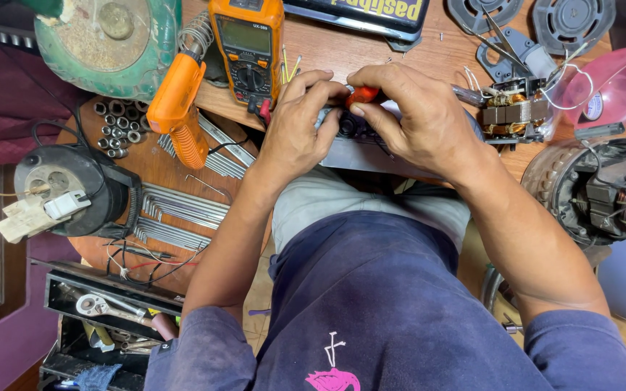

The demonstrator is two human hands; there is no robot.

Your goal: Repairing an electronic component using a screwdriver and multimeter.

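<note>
Two hands meet at the bench edge, right over the lap. The left hand point(295, 134) curls in from the left, fingers bent and closed against the near end of a grey part point(371, 148) lying across the edge, its long axis running left to right. The right hand point(418, 119) covers the other end from above, thumb and forefinger pinched shut on a small red-orange piece point(362, 94), likely a tool handle, though the tip is hidden so I cannot tell. That piece sits between the two sets of fingertips, touching both, a shade nearer the right hand. Just beyond, an orange meter point(249, 43) stands by the left knuckles, with an orange glue gun point(177, 108) further left, over hex keys point(175, 213) and sockets point(119, 124) on a round table point(161, 166). Right of the hands, a wound motor core point(514, 108); past it, a pink cover point(614, 83). Near left, an open toolbox point(103, 311).
</note>
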